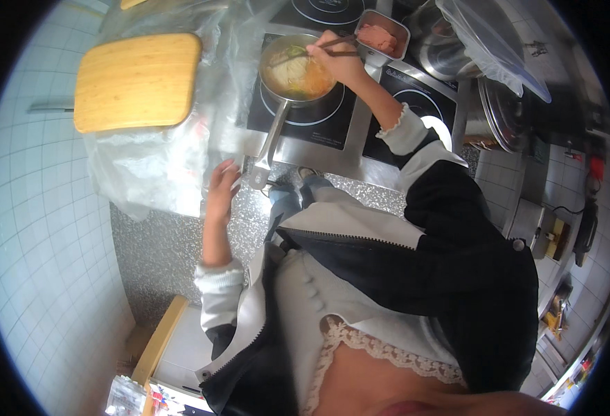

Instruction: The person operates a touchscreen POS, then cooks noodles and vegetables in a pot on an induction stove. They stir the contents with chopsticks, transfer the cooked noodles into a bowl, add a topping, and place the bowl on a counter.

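My right hand (339,62) is closed round a pair of dark chopsticks (339,44), which reach down into a steel saucepan (282,96). Pale noodles (292,71), orange shreds and bits of green lie in broth inside it. The pan stands on a black induction hob (325,125), its long handle (270,142) pointing toward me. Left of the handle's end, my left hand (222,184) hangs apart from it, fingers loosely bent and holding nothing. A metal tray (404,41) with pink meat (377,39) sits just beyond my right hand.
A wooden cutting board (137,83) lies on plastic-covered surface (159,163) at the left. Far right stand a steel pot (443,52) under a plastic sheet (502,48) and another lidded pot (502,114). A white round dish (438,130) is partly hidden by my right sleeve.
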A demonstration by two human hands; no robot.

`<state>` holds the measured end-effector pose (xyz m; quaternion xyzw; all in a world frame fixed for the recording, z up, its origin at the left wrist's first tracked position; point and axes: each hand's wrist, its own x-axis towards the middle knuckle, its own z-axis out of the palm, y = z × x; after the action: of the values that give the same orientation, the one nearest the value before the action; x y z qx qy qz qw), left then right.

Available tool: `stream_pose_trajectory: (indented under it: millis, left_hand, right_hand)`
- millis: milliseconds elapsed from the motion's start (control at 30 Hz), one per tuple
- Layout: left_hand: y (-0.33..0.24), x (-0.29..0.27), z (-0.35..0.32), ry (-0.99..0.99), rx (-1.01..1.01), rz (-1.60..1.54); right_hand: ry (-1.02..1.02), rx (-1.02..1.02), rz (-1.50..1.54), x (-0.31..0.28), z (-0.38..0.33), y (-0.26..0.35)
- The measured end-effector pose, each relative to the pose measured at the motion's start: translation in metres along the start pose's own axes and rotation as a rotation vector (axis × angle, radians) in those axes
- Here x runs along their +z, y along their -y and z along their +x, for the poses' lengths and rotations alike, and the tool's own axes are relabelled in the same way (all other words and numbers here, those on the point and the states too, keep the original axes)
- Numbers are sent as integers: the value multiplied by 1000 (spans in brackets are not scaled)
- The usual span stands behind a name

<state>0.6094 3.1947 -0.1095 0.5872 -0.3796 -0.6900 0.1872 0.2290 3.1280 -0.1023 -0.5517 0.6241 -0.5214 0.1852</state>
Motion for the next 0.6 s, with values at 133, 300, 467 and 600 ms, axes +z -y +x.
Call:
stream_pose_trajectory:
  millis: [133, 300, 467, 600]
  left_hand:
    - [1, 22, 35, 97, 60, 216]
    - [2, 38, 47, 206, 19, 339]
    - [5, 56, 50, 324, -162, 144]
    - [3, 56, 53, 419, -169, 241]
  right_hand:
    - [217, 66, 37, -33, -5, 4]
    - [242, 230, 105, -61, -23, 17]
    - [231, 211, -14, -15, -48, 17]
    - [134, 65, -107, -35, -29, 9]
